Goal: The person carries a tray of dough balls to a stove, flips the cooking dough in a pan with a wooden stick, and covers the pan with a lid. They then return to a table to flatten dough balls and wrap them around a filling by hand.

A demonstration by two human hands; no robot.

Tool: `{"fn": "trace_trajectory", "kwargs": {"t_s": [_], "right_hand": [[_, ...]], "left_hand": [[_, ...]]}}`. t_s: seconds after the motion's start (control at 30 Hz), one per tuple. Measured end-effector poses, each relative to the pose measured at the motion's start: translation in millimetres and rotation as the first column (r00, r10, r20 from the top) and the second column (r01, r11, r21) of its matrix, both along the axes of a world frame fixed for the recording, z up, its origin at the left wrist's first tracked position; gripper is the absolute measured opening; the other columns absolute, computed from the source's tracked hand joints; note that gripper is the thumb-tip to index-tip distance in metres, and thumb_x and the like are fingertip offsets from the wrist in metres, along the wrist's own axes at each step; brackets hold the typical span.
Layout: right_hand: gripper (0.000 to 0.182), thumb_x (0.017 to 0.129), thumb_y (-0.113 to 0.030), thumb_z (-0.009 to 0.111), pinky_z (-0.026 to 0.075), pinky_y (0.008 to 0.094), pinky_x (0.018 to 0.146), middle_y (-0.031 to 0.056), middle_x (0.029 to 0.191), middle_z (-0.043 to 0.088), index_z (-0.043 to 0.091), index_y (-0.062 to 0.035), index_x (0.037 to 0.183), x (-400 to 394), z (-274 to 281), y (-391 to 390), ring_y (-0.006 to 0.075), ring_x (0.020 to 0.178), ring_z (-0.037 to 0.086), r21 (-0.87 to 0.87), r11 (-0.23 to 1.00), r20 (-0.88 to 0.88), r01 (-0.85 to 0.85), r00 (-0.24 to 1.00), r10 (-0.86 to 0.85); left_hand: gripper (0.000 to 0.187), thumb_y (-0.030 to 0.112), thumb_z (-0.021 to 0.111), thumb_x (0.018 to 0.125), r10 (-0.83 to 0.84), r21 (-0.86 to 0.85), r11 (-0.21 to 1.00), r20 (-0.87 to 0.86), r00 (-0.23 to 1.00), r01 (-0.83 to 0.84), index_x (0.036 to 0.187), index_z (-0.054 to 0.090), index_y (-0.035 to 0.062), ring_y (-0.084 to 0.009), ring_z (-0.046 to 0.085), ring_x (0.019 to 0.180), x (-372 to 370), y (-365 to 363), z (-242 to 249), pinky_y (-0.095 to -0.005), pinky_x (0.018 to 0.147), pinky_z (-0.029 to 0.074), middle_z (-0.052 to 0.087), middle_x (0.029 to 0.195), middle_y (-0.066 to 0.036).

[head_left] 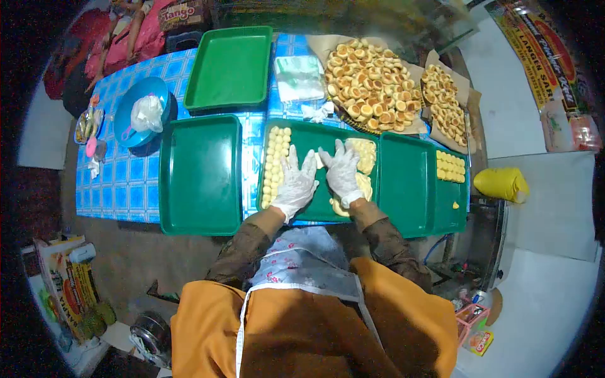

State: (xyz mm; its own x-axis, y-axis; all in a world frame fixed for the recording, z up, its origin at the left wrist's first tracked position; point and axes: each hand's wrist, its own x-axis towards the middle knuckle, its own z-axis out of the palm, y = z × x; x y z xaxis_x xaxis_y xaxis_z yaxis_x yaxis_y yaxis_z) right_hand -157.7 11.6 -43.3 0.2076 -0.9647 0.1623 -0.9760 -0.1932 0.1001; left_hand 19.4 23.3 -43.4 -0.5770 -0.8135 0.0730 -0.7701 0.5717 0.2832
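Both my hands wear clear plastic gloves and lie over a green tray (309, 129). My left hand (297, 183) is open, fingers spread, beside rows of small pale dough balls (275, 157) along the tray's left side. My right hand (342, 174) is also open, its fingers apart and pointing away from me. A small piece of pale dough (319, 160) shows between the two hands, partly hidden by the fingers. Flat, uneven dough (363, 154) lies right of my right hand, and more of it spreads under and around that wrist.
Green trays flank mine: one left (201, 176), one behind (230, 66), one right (406, 183). Dough pieces (450, 167) sit in rows at far right. Browned baked rounds (375, 85) fill a paper-lined tray at the back. A blue basin (123, 113) holds a plastic bag.
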Motion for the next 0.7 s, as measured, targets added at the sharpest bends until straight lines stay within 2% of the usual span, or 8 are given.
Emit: {"fn": "trace_trajectory", "kwargs": {"t_s": [0.13, 0.27, 0.37, 0.4, 0.5, 0.53, 0.63, 0.7], "right_hand": [[0.062, 0.087, -0.009, 0.056, 0.030, 0.0651, 0.107, 0.0302, 0.153, 0.036, 0.051, -0.0279, 0.146, -0.8, -0.1, 6.6, 0.0513, 0.138, 0.034, 0.159, 0.985, 0.009, 0.073, 0.997, -0.075], [0.055, 0.089, -0.020, 0.059, 0.035, 0.0626, 0.101, 0.0299, 0.152, 0.039, 0.054, -0.0273, 0.144, 3.3, 2.6, 24.6, 0.0487, 0.136, 0.039, 0.137, 0.991, -0.215, 0.003, 0.976, 0.026], [0.055, 0.090, -0.019, 0.058, 0.035, 0.0615, 0.102, 0.0302, 0.152, 0.038, 0.054, -0.0282, 0.144, -4.0, 13.9, 28.9, 0.0494, 0.136, 0.039, 0.228, 0.973, -0.157, 0.020, 0.988, 0.016], [0.054, 0.090, -0.018, 0.057, 0.035, 0.0614, 0.104, 0.0307, 0.153, 0.037, 0.055, -0.0293, 0.143, -4.3, 27.6, 25.5, 0.0499, 0.137, 0.038, 0.332, 0.941, -0.111, 0.059, 0.994, -0.023], [0.053, 0.090, -0.019, 0.058, 0.034, 0.0622, 0.104, 0.0309, 0.153, 0.037, 0.056, -0.0311, 0.142, -13.7, 22.3, 15.1, 0.0500, 0.138, 0.037, 0.175, 0.983, -0.035, 0.052, 0.998, -0.047], [0.051, 0.090, -0.020, 0.059, 0.035, 0.0617, 0.103, 0.0306, 0.152, 0.037, 0.058, -0.0309, 0.140, -16.0, 13.7, 14.8, 0.0493, 0.136, 0.038, 0.115, 0.993, -0.111, 0.004, 0.994, 0.008], [0.050, 0.089, -0.021, 0.059, 0.034, 0.0600, 0.104, 0.0302, 0.152, 0.038, 0.059, -0.0285, 0.139, -18.9, 14.1, 11.7, 0.0486, 0.135, 0.040, 0.217, 0.975, -0.119, 0.041, 0.993, -0.016], [0.048, 0.089, -0.022, 0.059, 0.036, 0.0579, 0.101, 0.0256, 0.144, 0.046, 0.061, -0.0281, 0.137, -19.2, 20.3, 16.4, 0.0450, 0.127, 0.045, 0.130, 0.989, -0.032, 0.075, 0.997, -0.072]], "left_hand": [[0.079, 0.045, 0.064, 0.092, -0.033, -0.015, 0.999, -0.011, 0.999, 0.033, 0.155, 0.037, 0.0058, -0.0518, 0.015, 0.149, -7.9, -15.3, -8.2, -0.0709, 0.115, 0.017, 0.033, 0.162, -0.009], [0.075, 0.044, 0.064, 0.092, -0.085, -0.019, 0.996, 0.022, 0.996, 0.085, 0.152, 0.040, 0.0065, -0.0526, 0.019, 0.147, -9.0, -8.9, 5.1, -0.0709, 0.115, 0.018, 0.037, 0.159, -0.011], [0.074, 0.043, 0.065, 0.091, -0.048, 0.031, 0.998, 0.035, 0.998, 0.047, 0.151, 0.042, 0.0066, -0.0533, 0.021, 0.146, -3.2, 2.0, 9.4, -0.0706, 0.115, 0.019, 0.039, 0.157, -0.013], [0.075, 0.042, 0.068, 0.089, -0.049, -0.007, 0.999, 0.002, 0.999, 0.049, 0.151, 0.042, 0.0067, -0.0536, 0.020, 0.146, -3.7, 2.2, 7.4, -0.0700, 0.114, 0.021, 0.040, 0.156, -0.014], [0.075, 0.041, 0.067, 0.089, -0.024, -0.081, 0.997, -0.044, 0.999, 0.021, 0.151, 0.041, 0.0069, -0.0540, 0.020, 0.146, -14.0, -2.8, 1.9, -0.0708, 0.113, 0.022, 0.040, 0.156, -0.014], [0.073, 0.041, 0.066, 0.090, -0.028, -0.070, 0.997, -0.047, 0.999, 0.024, 0.150, 0.043, 0.0065, -0.0540, 0.020, 0.146, -14.5, -1.7, -2.1, -0.0711, 0.114, 0.021, 0.041, 0.156, -0.013], [0.066, 0.041, 0.063, 0.092, -0.028, -0.073, 0.997, -0.051, 0.998, 0.024, 0.146, 0.047, 0.0055, -0.0540, 0.020, 0.146, -19.6, -12.4, -6.1, -0.0716, 0.114, 0.020, 0.042, 0.155, -0.013], [0.063, 0.041, 0.063, 0.093, -0.034, -0.075, 0.997, -0.035, 0.999, 0.031, 0.143, 0.050, 0.0047, -0.0539, 0.021, 0.145, -23.4, -13.9, -9.2, -0.0717, 0.114, 0.019, 0.042, 0.155, -0.013]]}}
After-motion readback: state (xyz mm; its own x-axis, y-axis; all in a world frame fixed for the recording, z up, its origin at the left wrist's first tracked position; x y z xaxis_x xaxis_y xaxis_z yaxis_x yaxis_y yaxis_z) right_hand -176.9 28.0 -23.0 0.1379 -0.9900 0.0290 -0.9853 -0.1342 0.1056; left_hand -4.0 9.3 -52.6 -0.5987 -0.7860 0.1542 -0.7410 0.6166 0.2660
